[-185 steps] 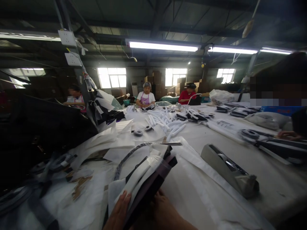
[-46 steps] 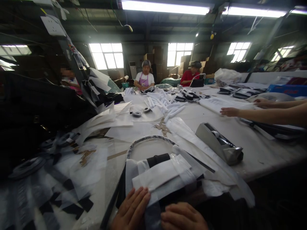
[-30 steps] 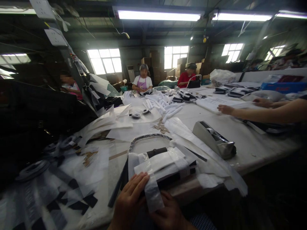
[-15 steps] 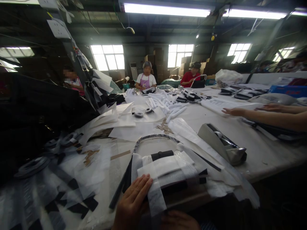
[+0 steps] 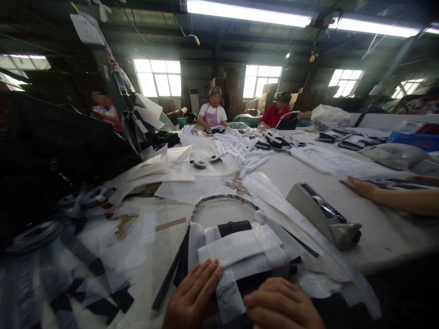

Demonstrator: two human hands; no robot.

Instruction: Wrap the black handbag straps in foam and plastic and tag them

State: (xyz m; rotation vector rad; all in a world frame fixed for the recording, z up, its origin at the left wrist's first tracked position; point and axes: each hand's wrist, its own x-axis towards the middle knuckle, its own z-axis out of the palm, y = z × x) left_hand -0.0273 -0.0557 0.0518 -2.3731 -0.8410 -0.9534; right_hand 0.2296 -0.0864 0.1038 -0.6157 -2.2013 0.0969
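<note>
Wrapped bag (image 5: 242, 251) | near side partly hidden by both hands (image 5: 196, 290) (image 5: 281, 302) | grip: cannot tell

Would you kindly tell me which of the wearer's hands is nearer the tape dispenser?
Right. In the picture, the right hand is below and left of the tape dispenser; the left hand is farther left, on the white wrapping.

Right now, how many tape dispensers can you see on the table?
1: the grey tape dispenser, right of the paper-wrapped item and beyond the right hand. Others may be hidden.
</note>
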